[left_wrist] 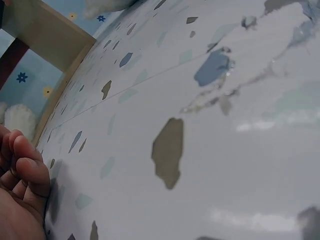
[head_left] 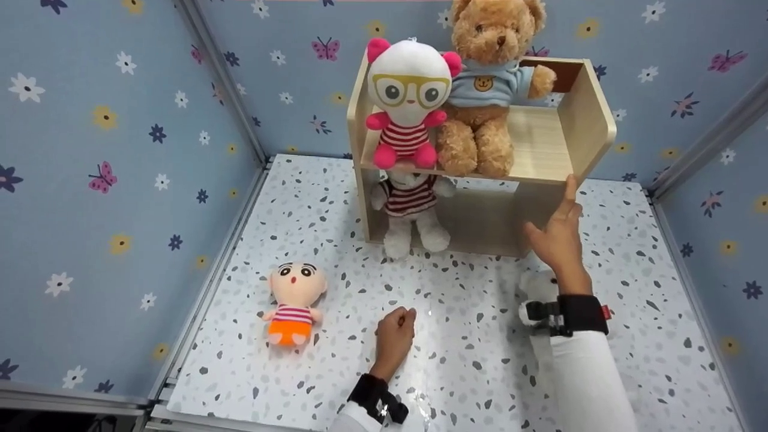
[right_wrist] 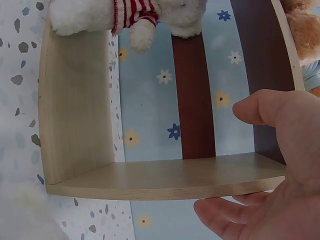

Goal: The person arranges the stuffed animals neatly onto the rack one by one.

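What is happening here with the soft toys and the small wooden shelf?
A person's right hand is open, its straight fingers touching the front edge of the wooden shelf. The left hand rests on the speckled table, fingers curled, holding nothing. A teddy bear and a white doll with yellow glasses sit on the upper level, a striped white plush stands below, and a small doll in orange shorts lies on the table.
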The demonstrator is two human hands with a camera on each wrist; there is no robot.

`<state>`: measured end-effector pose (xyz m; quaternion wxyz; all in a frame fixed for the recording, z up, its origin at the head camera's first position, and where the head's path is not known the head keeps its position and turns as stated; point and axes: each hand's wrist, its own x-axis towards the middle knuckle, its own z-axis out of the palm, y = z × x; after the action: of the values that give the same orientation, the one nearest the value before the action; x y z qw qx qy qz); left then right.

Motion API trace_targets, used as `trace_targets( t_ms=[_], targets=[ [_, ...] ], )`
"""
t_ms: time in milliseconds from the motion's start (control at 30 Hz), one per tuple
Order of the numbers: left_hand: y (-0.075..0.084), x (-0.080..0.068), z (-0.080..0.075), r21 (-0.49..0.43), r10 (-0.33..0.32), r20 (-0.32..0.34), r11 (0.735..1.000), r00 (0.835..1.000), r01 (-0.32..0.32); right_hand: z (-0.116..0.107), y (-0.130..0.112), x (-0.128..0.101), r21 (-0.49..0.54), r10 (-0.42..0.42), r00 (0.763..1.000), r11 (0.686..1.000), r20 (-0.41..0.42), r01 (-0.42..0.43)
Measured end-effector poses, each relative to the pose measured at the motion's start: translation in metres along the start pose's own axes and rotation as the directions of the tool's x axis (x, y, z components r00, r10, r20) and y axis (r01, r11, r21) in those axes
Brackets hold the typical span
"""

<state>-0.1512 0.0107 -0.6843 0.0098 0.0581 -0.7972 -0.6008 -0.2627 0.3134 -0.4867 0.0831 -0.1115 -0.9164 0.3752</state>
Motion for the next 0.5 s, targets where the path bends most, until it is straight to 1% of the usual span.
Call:
trace_targets(
  t_ms=[33,133,167,233,333,400,500],
  targets=[
    [0.000,0.000,0.000,0.000,0.003,0.003,1.000,1.000,-0.003,0.002,0.001,-0.004,-0.005,0.006,1.000,1.000,-0.007,-0.006],
    [-0.001,0.000,-0.001,0.002,0.002,0.004,1.000,1.000,-0.002,0.013,0.005,-0.020,-0.017,0.028,0.999,0.999,0.018,-0.028],
    [-0.001,0.000,-0.002,0.005,0.000,0.003,1.000,1.000,0.000,0.019,0.006,-0.026,-0.024,0.032,0.999,0.999,0.033,-0.032],
    [-0.002,0.001,-0.002,0.006,-0.002,0.002,1.000,1.000,0.002,0.034,0.010,-0.042,-0.037,0.037,0.995,0.999,0.093,-0.034],
    [-0.001,0.001,-0.002,-0.002,0.007,0.005,1.000,1.000,-0.007,0.059,0.015,-0.067,-0.037,0.011,0.980,0.999,0.201,-0.003],
    [-0.001,0.001,-0.002,-0.003,0.011,0.011,1.000,1.000,-0.011,0.075,0.017,-0.085,-0.028,-0.016,0.964,0.999,0.265,0.025],
    [-0.001,0.000,0.000,0.004,0.004,0.019,1.000,1.000,-0.004,0.099,0.021,-0.112,0.007,-0.051,0.942,0.999,0.332,0.052]
  ],
)
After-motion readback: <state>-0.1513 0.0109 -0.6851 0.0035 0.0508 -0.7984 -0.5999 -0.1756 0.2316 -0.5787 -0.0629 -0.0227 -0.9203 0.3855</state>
